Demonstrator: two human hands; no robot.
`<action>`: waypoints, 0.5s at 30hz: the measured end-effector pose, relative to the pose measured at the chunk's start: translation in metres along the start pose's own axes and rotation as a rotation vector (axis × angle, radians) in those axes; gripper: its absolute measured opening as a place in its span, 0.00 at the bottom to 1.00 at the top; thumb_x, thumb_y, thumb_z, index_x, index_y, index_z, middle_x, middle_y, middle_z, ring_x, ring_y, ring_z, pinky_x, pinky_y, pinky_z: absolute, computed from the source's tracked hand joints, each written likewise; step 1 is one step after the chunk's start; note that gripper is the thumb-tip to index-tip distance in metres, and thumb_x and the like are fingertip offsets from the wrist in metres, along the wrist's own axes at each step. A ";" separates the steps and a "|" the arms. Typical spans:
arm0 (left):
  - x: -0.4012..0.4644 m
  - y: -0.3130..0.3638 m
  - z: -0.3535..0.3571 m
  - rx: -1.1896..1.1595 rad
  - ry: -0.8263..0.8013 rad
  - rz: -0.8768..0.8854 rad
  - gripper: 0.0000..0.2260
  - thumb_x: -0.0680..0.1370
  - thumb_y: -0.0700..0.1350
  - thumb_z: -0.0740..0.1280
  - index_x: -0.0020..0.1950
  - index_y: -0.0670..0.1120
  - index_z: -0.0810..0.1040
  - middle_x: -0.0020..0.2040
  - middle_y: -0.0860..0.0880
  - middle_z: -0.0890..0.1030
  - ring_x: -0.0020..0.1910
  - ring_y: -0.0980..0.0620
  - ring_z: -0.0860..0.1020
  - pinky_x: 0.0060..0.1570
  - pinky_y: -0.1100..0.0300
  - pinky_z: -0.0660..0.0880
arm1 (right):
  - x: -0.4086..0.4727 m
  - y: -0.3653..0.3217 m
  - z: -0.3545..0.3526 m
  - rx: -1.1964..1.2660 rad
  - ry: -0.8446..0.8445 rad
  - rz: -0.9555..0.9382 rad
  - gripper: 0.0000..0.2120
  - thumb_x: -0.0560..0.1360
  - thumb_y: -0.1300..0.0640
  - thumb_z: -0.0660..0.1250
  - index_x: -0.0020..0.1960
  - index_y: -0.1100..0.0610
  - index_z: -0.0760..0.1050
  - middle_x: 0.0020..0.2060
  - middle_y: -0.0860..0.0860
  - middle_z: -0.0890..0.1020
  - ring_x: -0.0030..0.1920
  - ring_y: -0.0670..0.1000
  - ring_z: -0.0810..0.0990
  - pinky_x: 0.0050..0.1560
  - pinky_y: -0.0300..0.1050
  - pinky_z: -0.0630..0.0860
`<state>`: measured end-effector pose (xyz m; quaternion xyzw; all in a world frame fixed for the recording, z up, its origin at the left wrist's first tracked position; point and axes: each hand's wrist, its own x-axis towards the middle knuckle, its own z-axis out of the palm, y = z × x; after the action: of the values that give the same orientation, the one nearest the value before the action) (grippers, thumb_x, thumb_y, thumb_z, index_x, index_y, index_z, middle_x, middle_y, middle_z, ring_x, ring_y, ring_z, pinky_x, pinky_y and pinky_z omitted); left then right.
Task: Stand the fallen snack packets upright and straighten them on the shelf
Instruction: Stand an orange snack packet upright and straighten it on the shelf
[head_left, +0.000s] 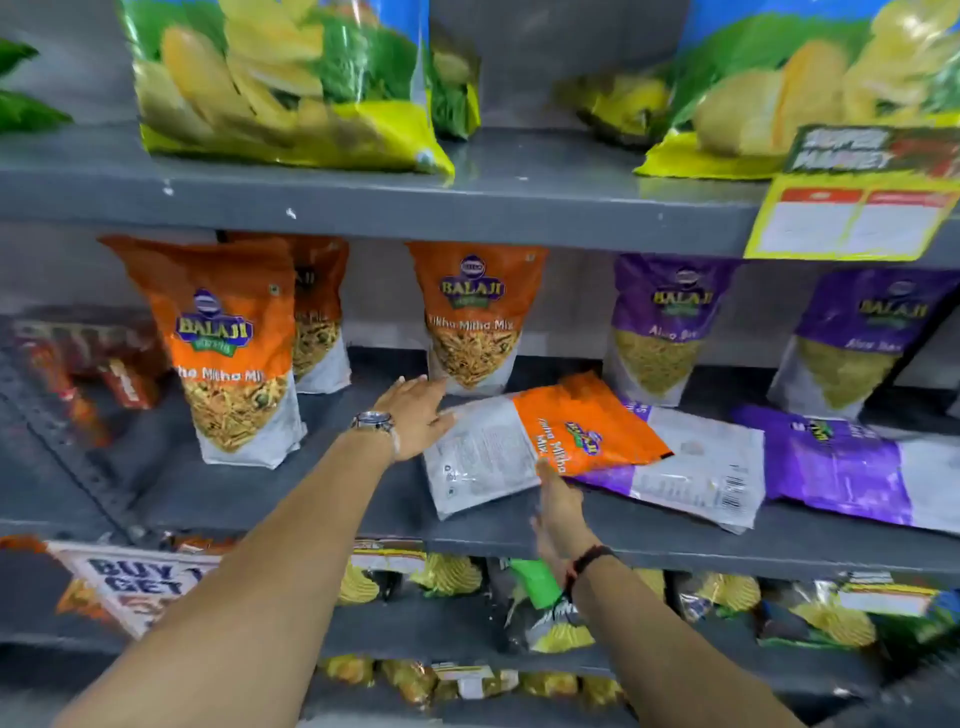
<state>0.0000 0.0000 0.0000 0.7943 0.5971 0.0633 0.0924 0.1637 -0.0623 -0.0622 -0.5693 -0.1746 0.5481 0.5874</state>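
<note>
shelf (218, 499) grey metal, middle tier of a shop rack. fallen orange packet (545, 441) lying flat near the front edge, label side down, tilted, orange top end toward the right and white bottom end toward the left. right part of it overlapping a fallen purple packet (691, 467), also flat; second fallen purple packet (852, 462) flat just beside that, further right.

left hand (415, 415) reaching in with a watch (373, 421) on the wrist, fingers spread and loose, palm against the white left end of the orange packet, touching but not closed round it. right hand (558, 501) coming up from below the shelf edge, dark band on the wrist, fingertips on the near edge of the same packet where white meets orange; grip of this hand blurred, cannot tell whether pinching or only pressing.

standing at the back: upright orange packet (234, 353) at left with another partly hidden behind, third orange packet (475, 317) directly behind the left hand, two upright purple packets (665, 322) and (857, 338) to the right. large chip bags (280, 83) on the tier above, yellow price tag (847, 218) hanging from that tier's edge at right. more snack bags on the tiers below, blurred.
</note>
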 end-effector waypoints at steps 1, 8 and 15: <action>0.011 -0.005 0.003 -0.038 -0.027 -0.008 0.25 0.77 0.51 0.56 0.71 0.43 0.54 0.72 0.40 0.64 0.70 0.43 0.62 0.71 0.49 0.53 | 0.003 0.003 0.006 0.043 -0.028 0.067 0.16 0.75 0.57 0.64 0.60 0.57 0.65 0.49 0.51 0.70 0.49 0.49 0.72 0.53 0.48 0.71; 0.072 -0.031 0.040 -0.288 -0.313 -0.151 0.25 0.78 0.54 0.53 0.72 0.46 0.52 0.75 0.42 0.56 0.72 0.43 0.58 0.70 0.54 0.55 | 0.024 0.019 0.025 0.127 -0.150 0.108 0.20 0.72 0.60 0.67 0.63 0.57 0.70 0.55 0.55 0.79 0.54 0.54 0.78 0.47 0.44 0.76; 0.078 -0.042 0.040 -0.661 -0.355 -0.118 0.13 0.76 0.52 0.60 0.53 0.45 0.74 0.48 0.47 0.78 0.42 0.53 0.74 0.34 0.67 0.70 | 0.027 0.022 0.023 0.022 -0.148 -0.101 0.22 0.70 0.63 0.70 0.62 0.57 0.69 0.59 0.57 0.79 0.57 0.56 0.79 0.59 0.57 0.76</action>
<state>-0.0094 0.0833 -0.0496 0.6844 0.5640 0.1086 0.4491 0.1437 -0.0340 -0.0858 -0.5115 -0.2398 0.5601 0.6059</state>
